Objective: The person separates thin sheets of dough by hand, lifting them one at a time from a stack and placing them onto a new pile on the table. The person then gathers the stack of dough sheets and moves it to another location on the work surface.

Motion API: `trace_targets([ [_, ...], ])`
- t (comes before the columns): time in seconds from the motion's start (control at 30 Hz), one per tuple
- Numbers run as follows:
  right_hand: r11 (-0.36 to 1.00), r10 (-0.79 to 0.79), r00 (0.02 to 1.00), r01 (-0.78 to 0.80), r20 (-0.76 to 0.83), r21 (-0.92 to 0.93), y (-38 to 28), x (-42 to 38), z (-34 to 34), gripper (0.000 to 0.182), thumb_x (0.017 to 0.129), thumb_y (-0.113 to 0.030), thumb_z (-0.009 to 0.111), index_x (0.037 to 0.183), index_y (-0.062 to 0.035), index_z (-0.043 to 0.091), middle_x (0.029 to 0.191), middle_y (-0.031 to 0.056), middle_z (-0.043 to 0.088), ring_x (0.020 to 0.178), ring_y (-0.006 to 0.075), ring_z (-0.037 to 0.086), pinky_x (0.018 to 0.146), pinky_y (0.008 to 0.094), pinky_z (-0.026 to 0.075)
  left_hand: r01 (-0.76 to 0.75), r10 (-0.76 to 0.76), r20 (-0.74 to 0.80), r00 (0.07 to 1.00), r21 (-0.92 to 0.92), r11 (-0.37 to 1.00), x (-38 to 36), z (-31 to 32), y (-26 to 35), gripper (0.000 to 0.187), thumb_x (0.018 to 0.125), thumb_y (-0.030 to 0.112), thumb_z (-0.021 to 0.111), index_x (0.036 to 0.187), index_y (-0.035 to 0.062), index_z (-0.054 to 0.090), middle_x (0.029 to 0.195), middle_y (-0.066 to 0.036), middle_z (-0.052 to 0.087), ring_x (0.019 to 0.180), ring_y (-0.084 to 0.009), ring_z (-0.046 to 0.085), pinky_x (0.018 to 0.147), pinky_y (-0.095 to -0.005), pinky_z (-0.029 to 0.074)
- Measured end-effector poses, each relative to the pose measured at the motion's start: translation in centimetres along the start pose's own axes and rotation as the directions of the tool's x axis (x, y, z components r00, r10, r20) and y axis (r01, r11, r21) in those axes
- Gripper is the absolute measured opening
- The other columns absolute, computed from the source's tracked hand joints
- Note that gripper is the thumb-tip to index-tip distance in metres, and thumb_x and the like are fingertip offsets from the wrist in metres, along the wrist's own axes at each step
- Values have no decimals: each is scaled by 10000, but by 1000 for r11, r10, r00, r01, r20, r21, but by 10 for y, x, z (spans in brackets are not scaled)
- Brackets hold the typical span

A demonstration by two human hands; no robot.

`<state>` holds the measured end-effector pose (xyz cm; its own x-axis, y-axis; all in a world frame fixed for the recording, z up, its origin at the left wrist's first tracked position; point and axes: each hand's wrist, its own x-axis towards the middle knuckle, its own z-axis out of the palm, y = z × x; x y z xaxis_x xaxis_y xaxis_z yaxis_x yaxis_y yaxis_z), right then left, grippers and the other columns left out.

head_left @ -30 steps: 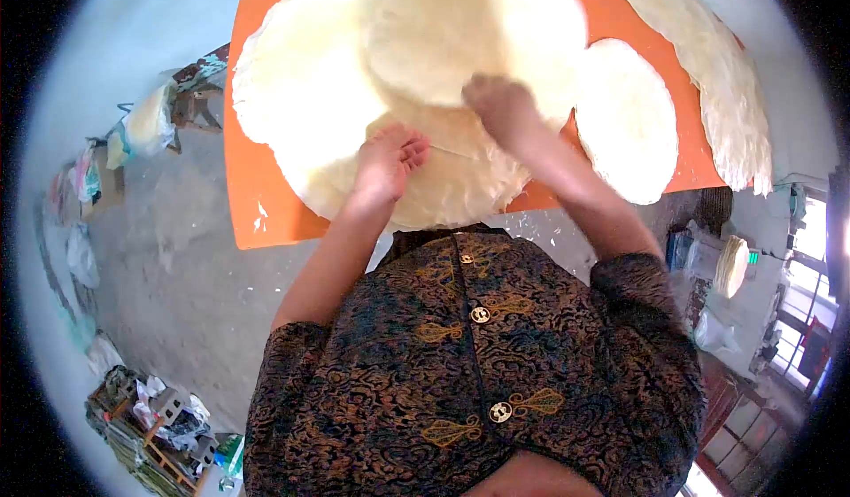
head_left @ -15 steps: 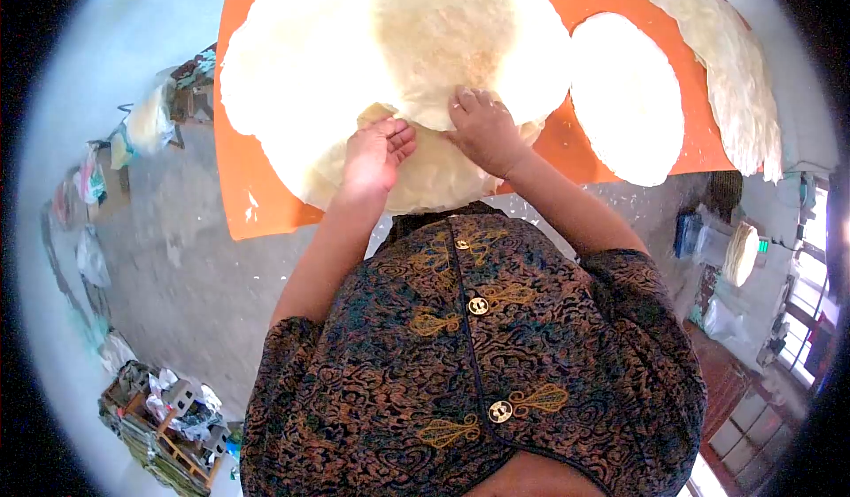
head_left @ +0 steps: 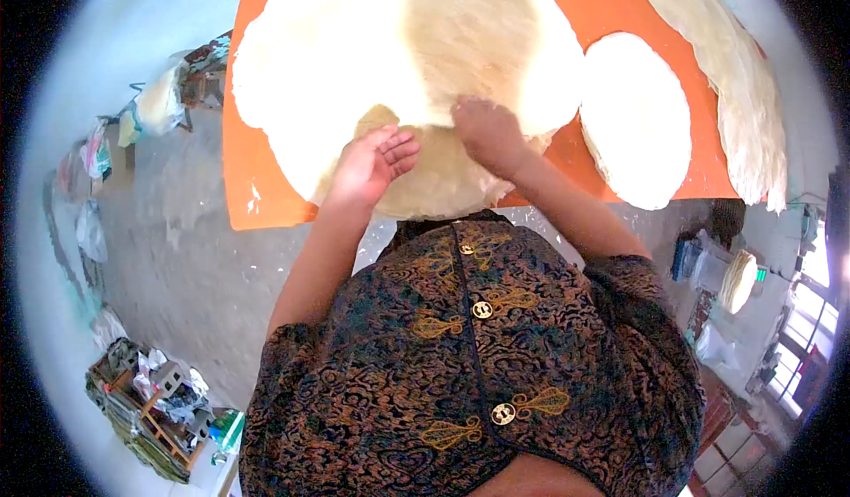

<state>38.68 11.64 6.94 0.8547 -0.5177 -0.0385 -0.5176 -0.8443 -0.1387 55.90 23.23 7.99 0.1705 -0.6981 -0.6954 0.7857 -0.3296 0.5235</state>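
Orange rectangular counter (head_left: 252,187), landmark for all entries. Large pale thin round dough sheet (head_left: 478,36), uppermost of a stack, spread flat over the counter's middle; near edge now dropped lower toward the body than half a second ago, when it sat further up, so judged drawn toward the person and close to squared on the stack. No long axis, being near-circular; no clear pointing direction. Left hand (head_left: 372,165) palm down, fingers loosely extended, resting on the lower sheets at the counter's near edge, gripping nothing. Right hand (head_left: 487,134) curled at the top sheet's near rim, pinch itself not discernible. Smaller pale oval dough sheet (head_left: 637,116) at the counter's right. Folded pale dough strip (head_left: 753,98) along the far right edge.
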Motion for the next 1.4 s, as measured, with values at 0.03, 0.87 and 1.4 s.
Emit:
trace_targets([
  [0.03,998,33,995,-37,96,42,6,7,-13,195,767,-114,467,941,-40,516,989,135,553,877,291,541,724,384,454,-36,37,-9,999,52,998,-12,-6,1,206,830,175,521,969,26,493,953,-108,580,825,-226,568,721,-335,454],
  [0.87,981,-42,994,23,98,191,-109,3,-9,58,754,-69,438,783,-45,482,733,129,546,705,309,556,585,401,451,-191,310,-306,900,363,912,-51,-100,2,243,835,163,529,1013,8,471,809,-95,577,594,-167,564,474,-291,479],
  [1.4,986,23,1000,-23,4,165,-132,1,-2,93,750,-93,483,822,-36,496,765,134,564,727,309,578,617,401,478,-99,101,-54,993,45,994,-32,-109,-10,120,835,154,530,914,76,486,776,-60,587,634,-158,566,538,-284,475],
])
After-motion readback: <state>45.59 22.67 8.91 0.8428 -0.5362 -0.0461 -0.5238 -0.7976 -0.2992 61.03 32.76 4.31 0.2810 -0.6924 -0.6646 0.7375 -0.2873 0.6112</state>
